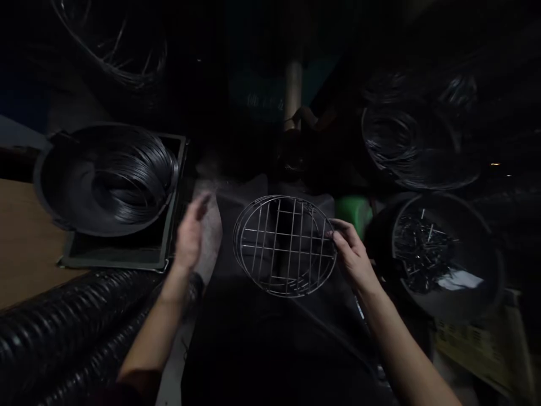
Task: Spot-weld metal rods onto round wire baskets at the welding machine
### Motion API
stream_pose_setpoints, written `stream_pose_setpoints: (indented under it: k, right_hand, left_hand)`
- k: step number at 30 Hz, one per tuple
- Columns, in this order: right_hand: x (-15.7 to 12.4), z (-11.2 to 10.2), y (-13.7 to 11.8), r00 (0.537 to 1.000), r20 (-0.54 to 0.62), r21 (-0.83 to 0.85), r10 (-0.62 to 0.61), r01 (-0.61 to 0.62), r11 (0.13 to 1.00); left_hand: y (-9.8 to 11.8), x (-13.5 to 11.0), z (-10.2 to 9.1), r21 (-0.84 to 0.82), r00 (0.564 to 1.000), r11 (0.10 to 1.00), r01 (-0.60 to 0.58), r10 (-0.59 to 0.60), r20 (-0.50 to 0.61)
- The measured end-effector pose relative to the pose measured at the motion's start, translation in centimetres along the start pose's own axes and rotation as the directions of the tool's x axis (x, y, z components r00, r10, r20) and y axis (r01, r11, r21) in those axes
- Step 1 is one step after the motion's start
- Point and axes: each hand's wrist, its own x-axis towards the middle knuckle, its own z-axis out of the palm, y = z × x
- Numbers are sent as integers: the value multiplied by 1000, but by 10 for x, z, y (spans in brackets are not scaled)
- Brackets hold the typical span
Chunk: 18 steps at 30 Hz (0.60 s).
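Note:
A round wire grate with crossing bars sits in front of me in the middle. Several thin rims overlap along its left side, so it may be a stack; I cannot tell. My right hand grips its right rim between thumb and fingers. To the left of the grate, apart from it, my left hand is raised and holds nothing. Its fingers are stretched out and slightly blurred by motion.
On the left, a black basin holding a wire coil rests on a crate. Stacks of wire rings lie below. To the right is a bucket of small metal pieces. A green object stands behind my right hand.

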Motion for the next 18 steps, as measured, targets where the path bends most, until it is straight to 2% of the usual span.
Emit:
stream_pose_setpoints:
  k: [2,3,4,6,9,12,15,16,18]
  right_hand:
    - [-3,1,0,1000,8,2,-2,2,1000]
    - [-4,2,0,1000,11,0,-11,11,1000]
    - [-5,3,-1,1000,17,4,-22,22,1000]
    - [-6,4,-5,999,24,26,-37,36,999]
    - [-10,9,-14,1000,-7,75,4,-4,997]
    - [-23,12,-18,987,-160,72,17,-6,997]
    - [-29,3,-12,955,-296,34,24,-15,999]
    - [-29,-1,-9,955,-293,10,45,-44,999]
    - [-25,-7,-3,990,-139,-85,22,-35,996]
  left_hand:
    - [17,-31,39,88,965,995,-53,28,260]
    - [23,-41,54,120,943,990,-69,26,331]
    - [26,-47,64,136,937,988,-67,16,349]
    - [31,-49,74,148,952,988,-38,-9,306]
    - [41,-48,80,187,967,982,-18,-30,255]
    - [50,-52,93,209,957,977,-35,-28,290]
    - [45,-46,101,160,938,986,-42,-16,345]
    - [41,-41,98,134,937,990,-43,-6,349]
    - [35,-32,81,98,950,994,-56,23,312]
